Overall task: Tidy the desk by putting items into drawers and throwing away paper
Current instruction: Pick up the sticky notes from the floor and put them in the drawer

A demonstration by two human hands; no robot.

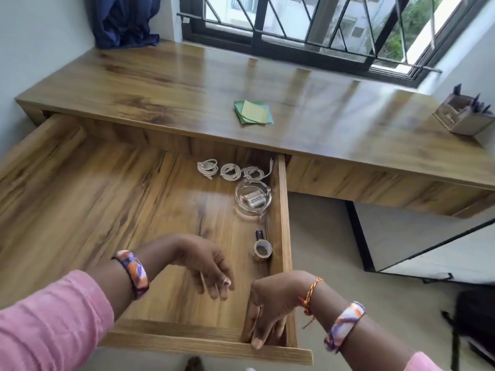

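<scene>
A wide wooden drawer (281, 210) stands pulled out under the desk (187, 84). Along its right side lie three coiled white cables (230, 171), a glass dish with batteries (253, 200), a small dark stick (258, 234) and a roll of brown tape (262, 249). A stack of green and yellow paper squares (254, 113) lies on the desk top. My left hand (207, 266) hovers over the drawer floor, fingers loose and apart, holding nothing. My right hand (270, 309) reaches into the drawer's front right corner, fingers pointing down against the front board (187, 341); its grip is unclear.
A wooden pen holder (462, 115) stands at the desk's right end. A blue curtain (123, 20) hangs at the back left, beside a barred window (321, 25). A mirror panel (428, 247) leans under the desk on the right, and a dark bag (474, 317) sits on the floor.
</scene>
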